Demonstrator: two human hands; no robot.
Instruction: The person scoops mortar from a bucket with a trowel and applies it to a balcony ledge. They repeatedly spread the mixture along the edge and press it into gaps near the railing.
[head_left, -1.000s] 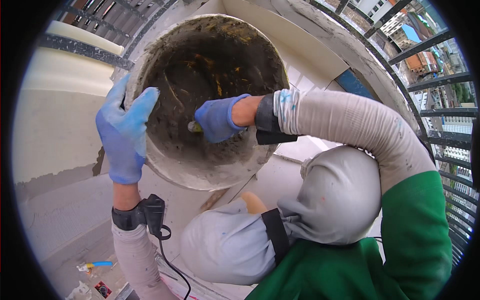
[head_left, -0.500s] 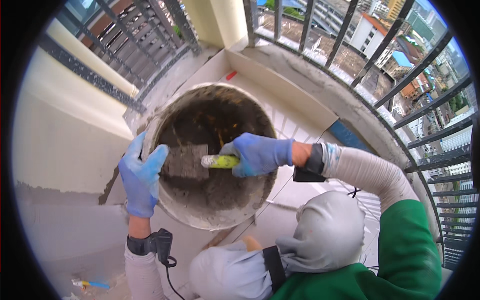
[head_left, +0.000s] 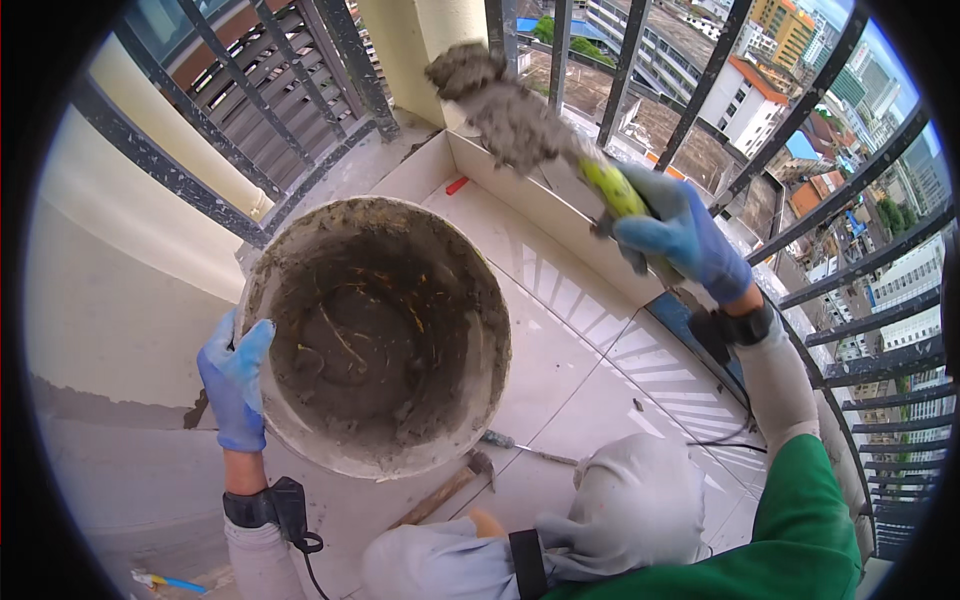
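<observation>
A large round bucket (head_left: 497, 350) stands on the tiled floor, tilted a little, its inner wall coated with grey mortar. Wet mortar (head_left: 345, 370) with some yellowish streaks covers its bottom. My left hand (head_left: 238, 385), in a blue glove, is closed over the bucket's left rim, thumb inside. Up at the right, beyond the bucket, my gloved right hand (head_left: 690, 232) is wrapped round the yellow-green handle of a trowel (head_left: 614, 190). A thick load of grey mortar (head_left: 510, 118) hides most of its blade, which points up and to the left.
Dark metal railings (head_left: 625, 75) curve round the balcony, with buildings far below. A low ledge of pale tile (head_left: 560, 215) runs inside them. A hammer (head_left: 440, 492) and a thin rod-like tool (head_left: 525, 447) lie near the bucket. A small red piece (head_left: 457, 186) rests by the ledge.
My right hand has lifted the trowel out of the bucket, up and to the right, with mortar on it. The bucket has shifted slightly left and down in view, my left hand still on its rim.
</observation>
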